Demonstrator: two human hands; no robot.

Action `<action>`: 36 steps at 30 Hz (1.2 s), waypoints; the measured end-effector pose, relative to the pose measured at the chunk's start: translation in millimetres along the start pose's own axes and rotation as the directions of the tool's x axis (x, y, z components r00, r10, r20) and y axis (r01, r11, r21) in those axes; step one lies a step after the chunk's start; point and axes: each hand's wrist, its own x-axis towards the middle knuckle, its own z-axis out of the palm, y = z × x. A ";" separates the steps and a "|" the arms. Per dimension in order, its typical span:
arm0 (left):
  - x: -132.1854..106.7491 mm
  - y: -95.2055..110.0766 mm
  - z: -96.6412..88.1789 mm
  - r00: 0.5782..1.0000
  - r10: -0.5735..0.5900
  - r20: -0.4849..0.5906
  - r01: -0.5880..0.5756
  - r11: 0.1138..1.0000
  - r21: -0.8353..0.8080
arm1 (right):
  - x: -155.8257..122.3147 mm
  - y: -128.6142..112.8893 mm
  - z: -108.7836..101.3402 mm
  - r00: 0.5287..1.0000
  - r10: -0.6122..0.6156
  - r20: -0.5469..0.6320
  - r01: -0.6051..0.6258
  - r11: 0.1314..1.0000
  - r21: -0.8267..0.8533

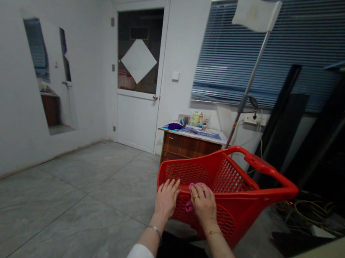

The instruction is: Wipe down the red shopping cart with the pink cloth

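grip of the right hand (pixel 203 204) is closed on a pink cloth (pixel 198 186), pressed against a red plastic shopping basket (pixel 232 177); left hand (pixel 166 198) lies open on its near wall.

**Basket at lower centre, cabinet beyond, wall fixtures around**

Lower centre: shopping basket (pixel 233 178) on the near side of the floor (pixel 80 214). Left hand (pixel 167 200) lies on its near wall; right hand (pixel 203 203) lies over a cloth (pixel 192 192) against the same wall. Beyond the basket, wooden cabinet (pixel 189 147) stands against the back wall, just right of a door (pixel 140 76). On the cabinet top: bottles (pixel 196 119) behind a printed sheet (pixel 201 133). Pole (pixel 247 88) rises behind the basket, before the window blind (pixel 253 50), upper right. Mirror (pixel 48 74) on the left wall. Dark panels (pixel 283 120) lean at right; cables (pixel 303 211) lie on the floor right of the basket.
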 end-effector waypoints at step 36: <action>0.3 7.1 0.7 0.999 -0.030 -0.033 0.029 0.999 -0.025 | -3.4 49.7 -14.3 0.988 0.141 -0.057 -0.147 0.982 -0.115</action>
